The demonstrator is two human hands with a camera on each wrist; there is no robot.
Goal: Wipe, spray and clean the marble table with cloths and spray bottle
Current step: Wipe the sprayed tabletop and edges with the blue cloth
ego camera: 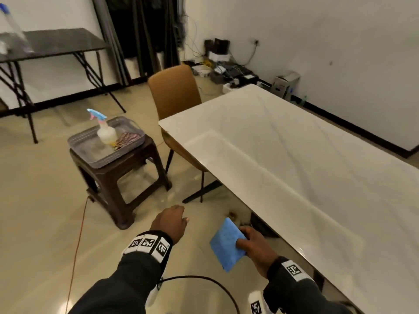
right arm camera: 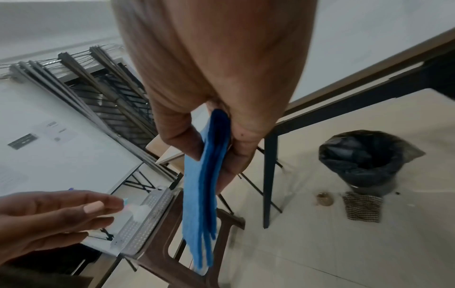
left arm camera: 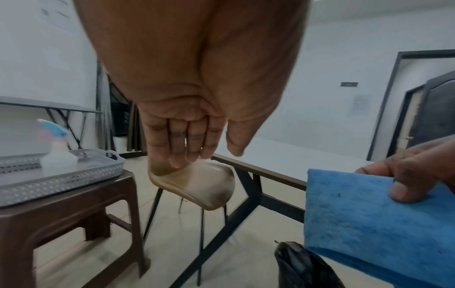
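My right hand [ego camera: 246, 237] pinches a folded blue cloth [ego camera: 226, 243] between thumb and fingers, low beside the near edge of the white marble table [ego camera: 294, 159]. In the right wrist view the blue cloth [right arm camera: 200, 194] hangs down from that grip. My left hand [ego camera: 178, 215] hovers over the floor with relaxed fingers [left arm camera: 182, 152] and holds nothing. A clear spray bottle [ego camera: 104, 130] with a blue and pink head stands in a grey perforated tray [ego camera: 90, 152] on a brown stool [ego camera: 127, 177] ahead of the left hand. A striped cloth [ego camera: 127, 137] lies in the tray beside the bottle.
A tan chair [ego camera: 174, 91] is tucked at the table's far left end. A black-lined bin [right arm camera: 366, 159] and a checked cloth [right arm camera: 362, 208] sit on the floor under the table. A dark folding table [ego camera: 56, 41] stands at the back left. An orange cable [ego camera: 77, 245] crosses the floor.
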